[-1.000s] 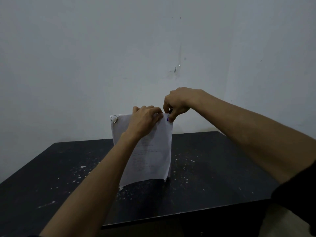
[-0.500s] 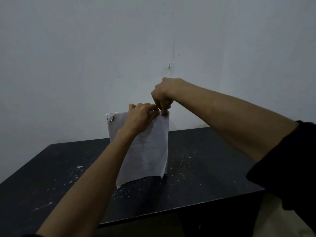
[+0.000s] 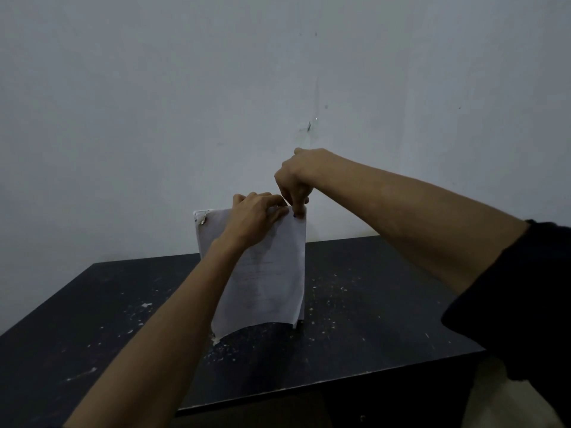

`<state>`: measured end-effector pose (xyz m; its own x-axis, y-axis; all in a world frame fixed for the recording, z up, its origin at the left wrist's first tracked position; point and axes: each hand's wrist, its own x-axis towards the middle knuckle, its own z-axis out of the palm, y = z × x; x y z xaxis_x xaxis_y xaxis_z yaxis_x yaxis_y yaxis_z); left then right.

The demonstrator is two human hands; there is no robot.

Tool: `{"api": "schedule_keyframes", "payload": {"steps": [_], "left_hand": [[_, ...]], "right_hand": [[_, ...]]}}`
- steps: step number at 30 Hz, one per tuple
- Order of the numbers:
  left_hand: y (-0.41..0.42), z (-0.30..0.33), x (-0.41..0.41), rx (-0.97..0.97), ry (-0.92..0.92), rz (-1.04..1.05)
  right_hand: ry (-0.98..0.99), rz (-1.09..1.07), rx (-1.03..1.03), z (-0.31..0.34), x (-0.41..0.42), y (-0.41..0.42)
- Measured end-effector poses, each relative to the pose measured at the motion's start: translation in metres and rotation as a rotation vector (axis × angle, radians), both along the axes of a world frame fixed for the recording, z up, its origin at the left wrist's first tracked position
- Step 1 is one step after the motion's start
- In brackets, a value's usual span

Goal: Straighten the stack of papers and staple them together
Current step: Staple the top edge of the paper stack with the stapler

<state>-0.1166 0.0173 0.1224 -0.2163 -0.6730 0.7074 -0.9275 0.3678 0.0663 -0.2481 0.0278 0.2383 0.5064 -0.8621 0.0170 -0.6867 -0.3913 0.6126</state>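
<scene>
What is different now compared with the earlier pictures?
The right hand rose over the top right corner of the upright white paper stack, its fingers now pointing down and pinching it. The left hand still grips the top edge; the stack still stands on the black table.

Bare, dim room, maybe a plain office or spare room: a scuffed black table point(image 3: 370, 319) flecked with white specks is filling the lower frame, a blank white wall point(image 3: 154, 103) is taking up the top.

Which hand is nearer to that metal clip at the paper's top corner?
Left. The left hand grips the papers' top edge, just right of the clip; the right hand pinches the far corner.
</scene>
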Motion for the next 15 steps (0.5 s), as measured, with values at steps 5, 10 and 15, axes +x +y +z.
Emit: {"api": "schedule_keyframes", "payload": {"steps": [5, 10, 15], "left_hand": [[-0.0011, 0.0001, 0.0029, -0.019, 0.014, -0.007], [-0.0020, -0.0003, 0.0032, -0.021, 0.013, -0.010], [-0.0022, -0.0011, 0.0031, -0.026, 0.003, -0.016]], "right_hand": [[0.020, -0.011, 0.031, 0.0045, 0.0031, 0.0042], [0.055, -0.015, 0.037, 0.0052, 0.0045, 0.0054], [0.054, 0.015, -0.006, 0.0032, 0.0021, 0.0031]]}}
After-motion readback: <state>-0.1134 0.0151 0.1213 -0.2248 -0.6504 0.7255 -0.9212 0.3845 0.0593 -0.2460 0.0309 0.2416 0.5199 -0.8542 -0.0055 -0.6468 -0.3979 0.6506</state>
